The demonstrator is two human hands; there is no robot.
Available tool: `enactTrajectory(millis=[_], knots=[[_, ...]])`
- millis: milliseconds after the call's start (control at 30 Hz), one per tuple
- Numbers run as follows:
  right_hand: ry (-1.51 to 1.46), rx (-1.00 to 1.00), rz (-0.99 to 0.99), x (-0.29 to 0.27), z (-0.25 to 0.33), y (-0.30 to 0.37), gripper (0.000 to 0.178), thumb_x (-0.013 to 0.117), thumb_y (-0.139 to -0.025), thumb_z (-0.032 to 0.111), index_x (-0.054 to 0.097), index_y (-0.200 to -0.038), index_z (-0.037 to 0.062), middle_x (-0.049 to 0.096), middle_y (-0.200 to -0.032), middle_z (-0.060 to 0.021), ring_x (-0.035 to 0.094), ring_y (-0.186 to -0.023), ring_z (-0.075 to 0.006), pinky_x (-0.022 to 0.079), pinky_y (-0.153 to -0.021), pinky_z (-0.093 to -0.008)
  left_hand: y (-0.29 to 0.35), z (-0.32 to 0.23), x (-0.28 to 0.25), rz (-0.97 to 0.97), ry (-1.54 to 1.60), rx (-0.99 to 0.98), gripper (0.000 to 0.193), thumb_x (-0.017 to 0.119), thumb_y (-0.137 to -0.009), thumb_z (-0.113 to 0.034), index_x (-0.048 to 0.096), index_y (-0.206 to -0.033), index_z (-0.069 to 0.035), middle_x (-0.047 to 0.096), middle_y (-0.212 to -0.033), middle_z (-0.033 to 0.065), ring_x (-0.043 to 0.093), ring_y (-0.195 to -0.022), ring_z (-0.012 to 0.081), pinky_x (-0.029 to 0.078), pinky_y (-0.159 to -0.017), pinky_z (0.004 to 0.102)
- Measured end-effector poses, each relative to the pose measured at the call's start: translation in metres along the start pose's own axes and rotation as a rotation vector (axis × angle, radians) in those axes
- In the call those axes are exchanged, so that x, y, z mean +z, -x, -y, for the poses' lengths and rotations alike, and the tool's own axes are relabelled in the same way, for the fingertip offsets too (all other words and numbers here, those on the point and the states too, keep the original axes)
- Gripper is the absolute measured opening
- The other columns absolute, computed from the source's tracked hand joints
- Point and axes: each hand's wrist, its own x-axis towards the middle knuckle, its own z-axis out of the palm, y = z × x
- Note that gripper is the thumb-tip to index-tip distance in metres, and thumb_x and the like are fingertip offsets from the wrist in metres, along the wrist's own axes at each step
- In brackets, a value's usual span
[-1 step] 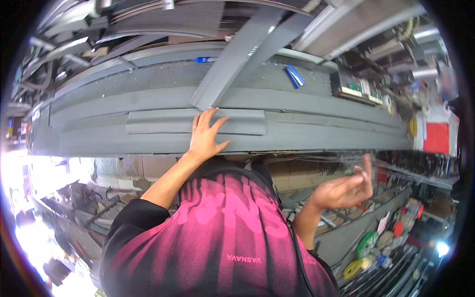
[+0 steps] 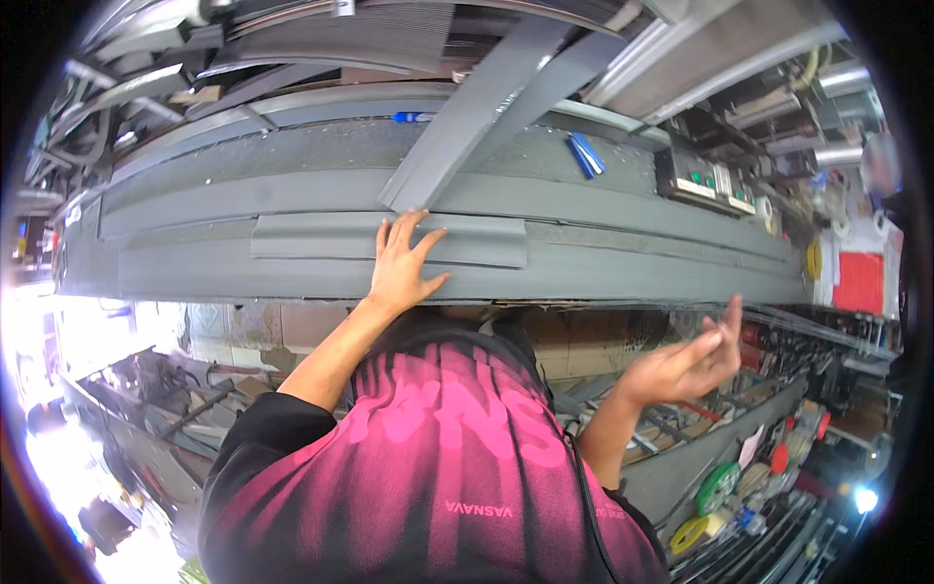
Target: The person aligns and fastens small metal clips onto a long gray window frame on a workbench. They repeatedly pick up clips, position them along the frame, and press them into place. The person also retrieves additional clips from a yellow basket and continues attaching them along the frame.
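My left hand [image 2: 401, 273] lies with fingers spread on a short grey ridged strip [image 2: 482, 241], pressing on its middle. The strip rests lengthwise on long grey panels [image 2: 632, 277] near the bench's front edge. Just beyond my left fingertips is the near end of a long grey bar [image 2: 467, 122], which slants away toward the back right. Its far end meets the stacked material there. My right hand [image 2: 686, 368] hovers off to the right, before the front edge of the bench. Its fingers are extended and apart, the index pointing up, and nothing shows in them.
Toward the back lie a blue marker [image 2: 413, 117] and a blue-and-white object [image 2: 586, 156]. A control box with green switches [image 2: 696, 183] stands at the back right, a red-and-white box [image 2: 861, 280] at the far right. Tape rolls [image 2: 718, 489] sit lower right, near an offcut-filled trough [image 2: 190, 419].
My right hand has moved slightly right and up. My left hand keeps its place on the strip, and the whole view has shifted a little.
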Motion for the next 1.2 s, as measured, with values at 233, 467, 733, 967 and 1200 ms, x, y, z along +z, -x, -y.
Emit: enactTrajectory(millis=[233,467,733,967,1200], knots=[[0.151,0.091,-0.477,-0.021,-0.046,-0.058,0.030,0.069,-0.115,0.022,0.072,-0.118,-0.0081,0.075,-0.113,-0.0153,0.069,-0.102,-0.0214,0.056,-0.092,-0.0354,-0.004,0.032,-0.010,-0.102,-0.088,-0.068,0.109,0.105,-0.066,-0.045,0.055,-0.159,-0.018,0.050,-0.158,0.0141,0.046,-0.153,0.0404,0.028,-0.134,0.0669],[-0.060,-0.383,-0.505,-0.060,0.017,-0.058,0.028,0.066,-0.115,0.023,0.065,-0.102,-0.0012,0.063,-0.089,-0.0117,0.059,-0.077,-0.0202,0.048,-0.069,-0.0337,-0.005,0.062,-0.029,-0.046,-0.240,-0.115,0.110,0.099,-0.071,-0.061,0.053,-0.154,-0.005,0.058,-0.144,0.0162,0.054,-0.142,0.0376,0.038,-0.125,0.0600],[-0.075,0.397,0.672,0.034,0.002,0.051,0.015,0.067,-0.112,0.014,0.070,-0.115,-0.0003,0.076,-0.122,-0.0177,0.074,-0.113,-0.0318,0.062,-0.088,-0.0434,-0.010,0.080,-0.027,0.107,-0.248,-0.045,0.073,0.094,-0.079,-0.063,0.075,-0.121,-0.006,0.064,-0.130,0.0139,0.059,-0.128,0.0352,0.046,-0.101,0.0496],[0.095,0.551,0.989,0.069,-0.074,0.132,0.012,0.072,-0.109,0.015,0.072,-0.112,0.0037,0.081,-0.104,-0.0187,0.080,-0.100,-0.0347,0.060,-0.088,-0.0459,-0.017,0.085,-0.037,0.024,-0.171,0.044,0.059,0.093,-0.084,-0.056,0.077,-0.117,-0.010,0.062,-0.131,0.0146,0.055,-0.131,0.0370,0.045,-0.110,0.0534],[0.088,0.715,1.099,0.128,-0.113,0.214,0.026,0.074,-0.107,0.027,0.074,-0.119,0.0037,0.080,-0.118,-0.0211,0.078,-0.115,-0.0376,0.059,-0.100,-0.0501,0.004,0.075,-0.042,0.120,-0.170,-0.008,0.064,0.094,-0.087,-0.046,0.069,-0.134,-0.011,0.054,-0.149,0.0216,0.049,-0.141,0.0432,0.043,-0.115,0.0591]])
